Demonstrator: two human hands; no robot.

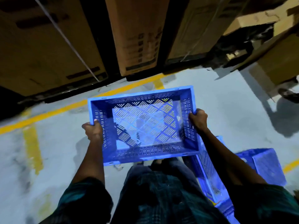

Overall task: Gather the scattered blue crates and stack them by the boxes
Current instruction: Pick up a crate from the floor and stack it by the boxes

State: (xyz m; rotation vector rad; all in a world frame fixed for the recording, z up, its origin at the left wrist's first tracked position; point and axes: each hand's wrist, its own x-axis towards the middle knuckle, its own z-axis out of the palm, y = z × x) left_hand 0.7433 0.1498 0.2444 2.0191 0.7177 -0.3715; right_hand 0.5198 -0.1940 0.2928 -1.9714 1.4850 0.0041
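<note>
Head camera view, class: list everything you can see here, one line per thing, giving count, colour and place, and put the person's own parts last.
held crate: one, blue, slotted, empty, open side up, carried above the floor at centre.
other crates: at least two, blue, on the floor at lower right, partly hidden by the right arm.
cardboard boxes: several, brown, tall, standing along the top of the view.
strap: one, pale, running diagonally across the left box.
floor lines: yellow, painted on the grey floor in front of the boxes.
left hand: one, grip closed on the crate's left rim.
right hand: one, grip closed on the crate's right rim.
sleeves: two, dark green check, bottom of view.
</note>
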